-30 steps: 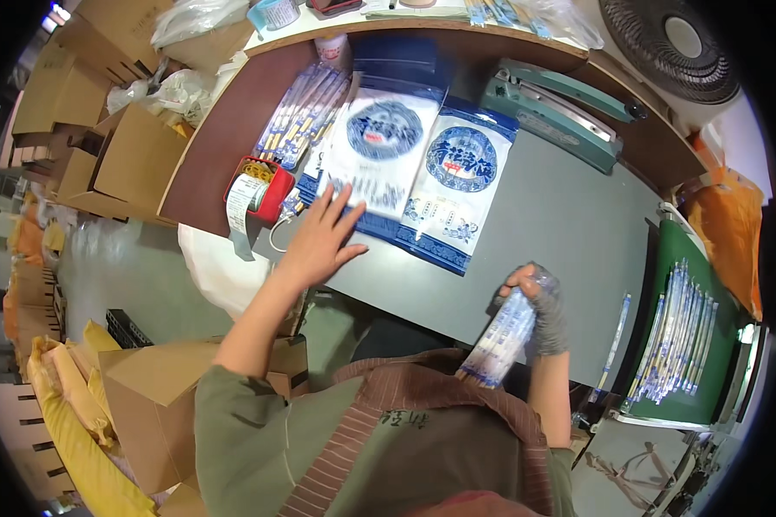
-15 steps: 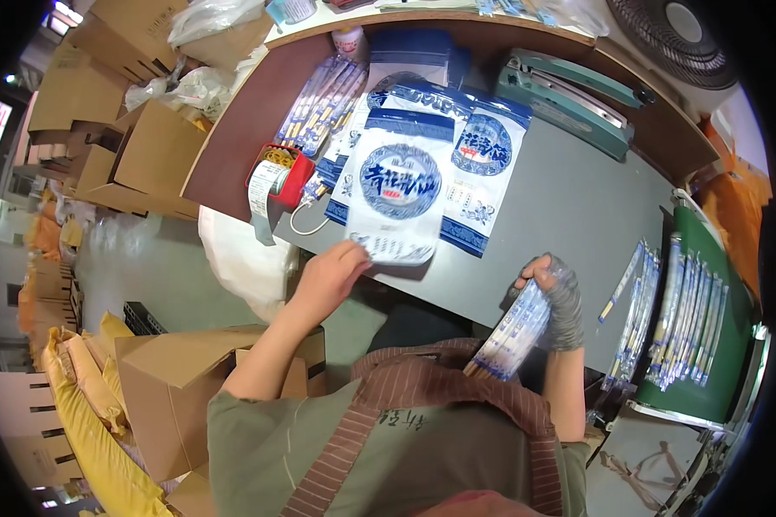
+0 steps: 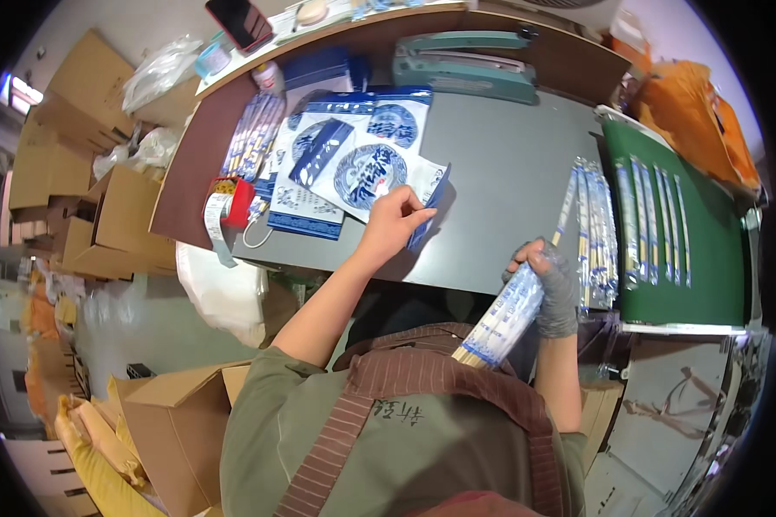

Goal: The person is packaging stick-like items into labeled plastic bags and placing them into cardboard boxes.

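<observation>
The left hand point(image 3: 392, 220) pinches the lower edge of a white pouch point(image 3: 366, 177) with a blue round print — fingers closed on it, the pouch lifted at that end and lying across a stack of like pouches point(image 3: 306, 194) near the front left of the bench point(image 3: 509, 172). A blue flap of the pouch sticks out just right of the fingertips.

The right hand point(image 3: 550, 289), in a grey glove, is wrapped shut around a bundle of chopsticks point(image 3: 500, 319) in clear blue-printed sleeves. The bundle slants down and left from the fist, off the front edge of the bench, its lower end over the person's apron point(image 3: 388, 422).

On the bench's left edge stands a red tape dispenser point(image 3: 233, 202), touching the pouch stack; behind it lie more sleeved chopsticks point(image 3: 252, 138). At the back edge sits a green heat sealer point(image 3: 466, 69). A phone point(image 3: 240, 21) lies on the shelf past the back left corner.

To the right, a green mat point(image 3: 711, 241) carries rows of sleeved chopsticks point(image 3: 655, 224) — more of them overlap its left edge, near the gloved hand. Cardboard boxes point(image 3: 78, 172) stand on the floor to the left.
</observation>
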Demonstrator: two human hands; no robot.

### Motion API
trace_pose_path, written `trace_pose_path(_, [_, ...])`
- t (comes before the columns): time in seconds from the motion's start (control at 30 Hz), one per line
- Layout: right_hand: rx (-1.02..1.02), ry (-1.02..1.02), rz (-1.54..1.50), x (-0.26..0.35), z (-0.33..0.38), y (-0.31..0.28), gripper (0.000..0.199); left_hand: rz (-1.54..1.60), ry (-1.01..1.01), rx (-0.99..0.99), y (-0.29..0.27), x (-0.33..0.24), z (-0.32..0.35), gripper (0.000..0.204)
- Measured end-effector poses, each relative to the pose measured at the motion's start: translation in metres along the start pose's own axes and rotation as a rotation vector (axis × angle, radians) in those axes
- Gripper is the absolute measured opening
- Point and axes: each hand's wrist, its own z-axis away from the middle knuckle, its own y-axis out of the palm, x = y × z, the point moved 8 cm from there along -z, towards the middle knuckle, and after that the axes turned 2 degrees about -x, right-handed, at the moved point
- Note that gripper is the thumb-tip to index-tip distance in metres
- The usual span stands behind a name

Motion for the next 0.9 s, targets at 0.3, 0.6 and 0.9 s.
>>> trace_pose_path(0.3, [-0.069,-0.008,-0.106,-0.009,0.016,-0.042,0.025,-0.197,-0.060,0.098,0.056,-0.002,0.002,0.020])
trace_pose_path(0.6, [-0.003,-0.008,-0.076,-0.011,0.009,-0.037,0.024,-0.060,0.269,0.146,0.104,-0.030,0.009,0.018])
trace_pose_path(0.9, [-0.036,-0.002,-0.090,-0.013,0.014,-0.040,0.025,-0.455,0.429,0.374,0.124,-0.056,0.021,0.021])
